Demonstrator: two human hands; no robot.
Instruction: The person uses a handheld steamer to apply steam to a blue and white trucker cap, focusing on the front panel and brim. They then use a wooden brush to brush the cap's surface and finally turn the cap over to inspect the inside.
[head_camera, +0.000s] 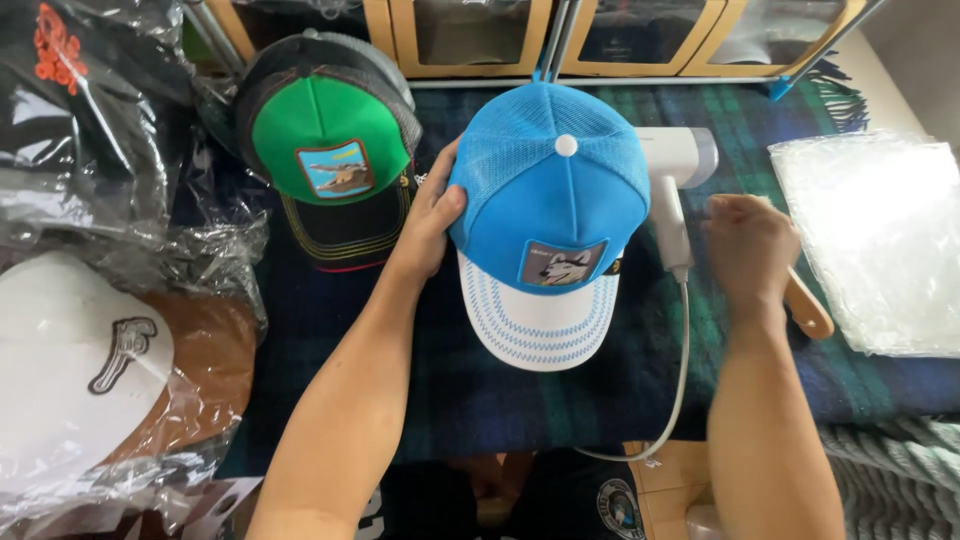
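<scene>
A blue mesh cap (545, 170) with a white brim and a dog patch sits on the dark plaid blanket (500, 400) in the middle. My left hand (432, 215) grips the cap's left side, thumb on the blue front panel. My right hand (750, 250) is closed around a wooden-handled tool (808, 305), whose handle end sticks out below my fist; its head is hidden. A white hand-held steamer (678, 180) lies between the cap and my right hand, its cord trailing toward me.
A green-fronted black cap (335, 160) lies left of the blue one. Bagged caps, one white and brown (90, 370), pile up at the left. A stack of clear plastic bags (885, 230) lies at the right. Wooden cabinets (470, 40) stand beyond the blanket.
</scene>
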